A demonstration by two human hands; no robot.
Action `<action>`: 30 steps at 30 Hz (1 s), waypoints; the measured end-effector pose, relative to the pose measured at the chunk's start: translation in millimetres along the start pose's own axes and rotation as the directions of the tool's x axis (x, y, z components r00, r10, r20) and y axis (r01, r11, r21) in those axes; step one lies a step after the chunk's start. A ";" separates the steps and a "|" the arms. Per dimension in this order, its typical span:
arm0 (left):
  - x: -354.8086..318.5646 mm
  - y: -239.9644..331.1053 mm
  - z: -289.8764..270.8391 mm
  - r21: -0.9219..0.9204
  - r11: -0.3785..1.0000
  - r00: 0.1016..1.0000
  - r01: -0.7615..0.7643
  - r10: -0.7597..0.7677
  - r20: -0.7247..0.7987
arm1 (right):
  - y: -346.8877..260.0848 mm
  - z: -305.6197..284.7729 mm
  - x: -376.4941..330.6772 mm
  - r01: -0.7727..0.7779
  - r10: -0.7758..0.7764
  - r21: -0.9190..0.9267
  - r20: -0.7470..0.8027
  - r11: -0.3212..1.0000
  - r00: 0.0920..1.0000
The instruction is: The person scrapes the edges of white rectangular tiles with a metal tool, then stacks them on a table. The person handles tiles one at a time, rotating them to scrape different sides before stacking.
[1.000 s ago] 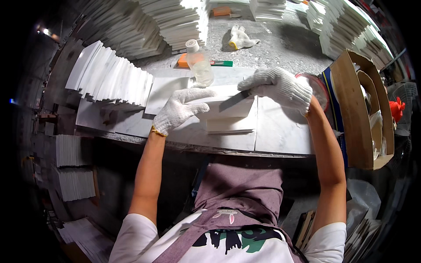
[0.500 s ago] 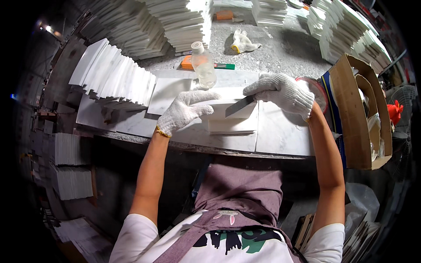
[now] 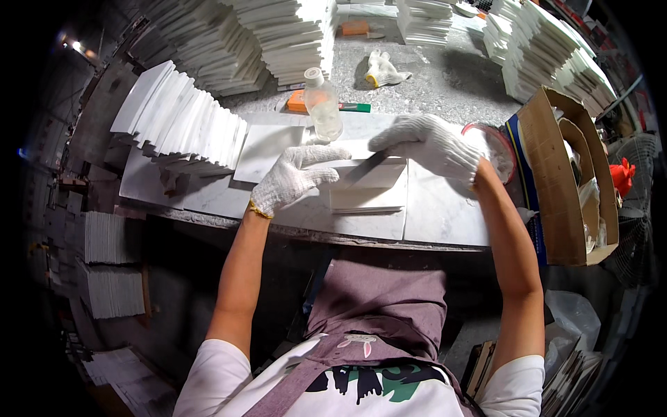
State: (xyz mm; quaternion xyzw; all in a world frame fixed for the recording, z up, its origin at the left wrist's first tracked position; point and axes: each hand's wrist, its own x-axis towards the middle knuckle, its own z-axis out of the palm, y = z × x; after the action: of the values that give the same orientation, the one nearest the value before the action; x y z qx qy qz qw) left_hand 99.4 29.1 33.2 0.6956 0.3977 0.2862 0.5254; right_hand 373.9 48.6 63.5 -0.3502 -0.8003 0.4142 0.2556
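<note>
My left hand (image 3: 295, 179), in a white knitted glove, has its thumb and fingers closed on the left end of a white tile (image 3: 390, 178). The tile stands on its edge, tilted, over flat white tiles (image 3: 368, 201). My gloved right hand (image 3: 427, 144) grips a flat grey blade (image 3: 366, 169) that slants down to the left along the tile's upper edge. The blade is slightly smeared by motion, and its handle is hidden in the glove. I cannot tell whether it is a scraper or a file.
A clear bottle (image 3: 323, 111) stands just beyond the tile. At left leans a row of white tiles (image 3: 184, 121). A red-rimmed bowl (image 3: 513, 156) and a cardboard box (image 3: 549, 174) sit at right. A loose glove (image 3: 385, 71) lies farther back between tall tile stacks.
My right hand has moved left with the blade, which slides along the tile's upper edge and now reaches nearer my left hand. The left hand has barely moved.
</note>
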 end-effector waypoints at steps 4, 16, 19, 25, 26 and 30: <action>-1.5 -1.3 -2.1 0.006 0.999 0.999 -0.042 0.042 0.002 | -1.1 7.4 8.8 -0.034 0.034 0.007 0.057 0.999 0.998; -2.5 -8.8 -2.8 0.036 0.999 1.000 0.008 -0.007 -0.026 | -9.1 11.9 14.9 -0.017 0.018 -0.024 0.060 1.000 0.998; 2.0 -9.8 -4.3 0.096 0.994 0.998 -0.048 0.046 0.031 | -4.2 4.8 6.1 -0.033 0.031 0.018 0.071 0.999 0.997; 0.6 -3.7 -1.5 0.022 0.999 1.000 0.025 -0.025 0.011 | -2.8 -11.8 -15.8 -0.116 0.115 0.017 0.041 0.993 0.992; 0.5 -3.5 -1.6 0.013 0.999 0.999 0.036 -0.036 0.007 | -4.1 -10.1 -13.4 -0.131 0.130 0.021 0.046 0.991 0.990; 1.5 -12.0 -3.6 0.050 0.998 0.999 -0.050 0.049 0.010 | -11.4 6.1 5.1 -0.031 0.032 -0.026 0.039 0.999 0.999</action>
State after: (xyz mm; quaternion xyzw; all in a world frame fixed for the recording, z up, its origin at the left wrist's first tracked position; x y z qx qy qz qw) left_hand 94.2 33.9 22.6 0.7195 0.3851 0.2861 0.5023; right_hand 362.6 44.9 70.5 -0.3578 -0.8048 0.4145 0.2289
